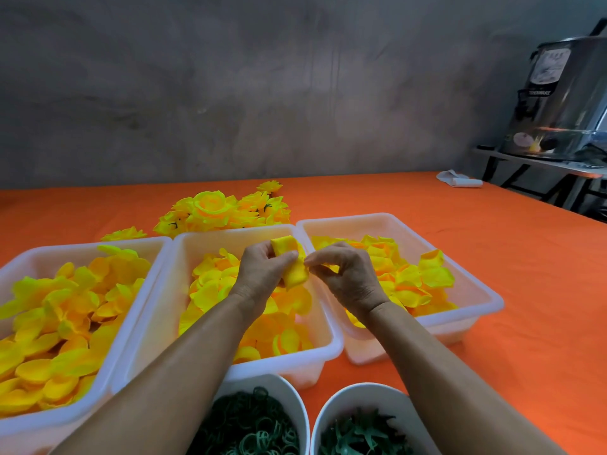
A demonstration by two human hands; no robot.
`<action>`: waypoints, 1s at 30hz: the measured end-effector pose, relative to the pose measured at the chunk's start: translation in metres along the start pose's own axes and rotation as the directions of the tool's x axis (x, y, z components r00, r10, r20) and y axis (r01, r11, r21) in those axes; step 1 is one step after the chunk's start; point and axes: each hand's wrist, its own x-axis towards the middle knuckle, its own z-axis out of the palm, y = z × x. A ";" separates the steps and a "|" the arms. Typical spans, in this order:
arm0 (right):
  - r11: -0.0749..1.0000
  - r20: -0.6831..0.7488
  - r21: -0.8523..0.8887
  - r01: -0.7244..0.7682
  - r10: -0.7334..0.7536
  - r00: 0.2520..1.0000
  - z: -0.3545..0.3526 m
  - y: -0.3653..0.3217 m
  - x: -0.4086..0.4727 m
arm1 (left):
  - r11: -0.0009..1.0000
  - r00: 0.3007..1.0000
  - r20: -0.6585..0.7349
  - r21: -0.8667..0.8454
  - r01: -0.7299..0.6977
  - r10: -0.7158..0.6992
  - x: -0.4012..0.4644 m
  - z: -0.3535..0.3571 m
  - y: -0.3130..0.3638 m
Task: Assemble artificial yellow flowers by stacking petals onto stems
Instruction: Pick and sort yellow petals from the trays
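currently left hand (262, 270) curls round folded yellow petal (292, 264), held above middle bin (323, 336), likely to steady it. right hand (341, 274) pinches petal edge with fingertips, probably shaping it. petal bins close, green parts bowls (297, 394) nearest body for quick reach.

Beyond my orange-covered worktop (492, 257) stands a bare grey wall (230, 93), with a steel urn (565, 100) on a side table (538, 164) at right.
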 end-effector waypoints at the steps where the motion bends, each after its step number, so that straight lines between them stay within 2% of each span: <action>1: 1.000 0.005 -0.008 -0.014 0.014 1.000 0.000 -0.002 0.000 | 1.000 1.000 -0.009 -0.026 0.007 -0.007 0.000 -0.001 -0.001; 4: 0.992 -0.074 -0.005 -0.128 0.127 0.989 -0.004 -0.006 0.003 | 0.987 1.000 0.009 -0.157 0.026 -0.025 0.000 -0.002 0.001; 6: 0.966 -0.102 0.094 -0.241 0.250 0.963 -0.010 -0.006 0.007 | 0.977 0.998 0.065 -0.212 0.032 -0.018 -0.001 -0.002 0.003; 8: 0.930 -0.081 0.212 -0.299 0.322 0.943 -0.012 -0.004 0.008 | 0.975 0.985 0.170 -0.217 0.040 -0.002 -0.003 -0.002 0.003; 11: 0.917 0.006 0.245 -0.315 0.323 0.946 -0.010 -0.001 0.007 | 0.987 0.956 0.293 -0.156 0.032 0.015 -0.007 0.000 0.002; 15: 0.866 -0.090 0.407 -0.290 0.354 0.931 -0.010 0.003 0.005 | 0.984 0.972 0.234 -0.177 0.023 0.020 -0.004 -0.001 0.001; 18: 0.862 -0.101 0.420 -0.282 0.354 0.930 -0.011 0.005 0.004 | 0.985 0.980 0.193 -0.172 -0.001 0.035 -0.003 -0.001 0.001; 23: 0.883 0.038 0.385 -0.269 0.276 0.960 -0.008 0.001 0.004 | 0.990 0.996 -0.012 -0.108 -0.086 0.085 0.001 -0.002 -0.002; 30: 0.853 0.157 0.414 -0.318 0.277 0.948 -0.009 -0.005 0.002 | 0.992 0.991 0.015 -0.014 -0.129 0.129 0.003 -0.004 -0.005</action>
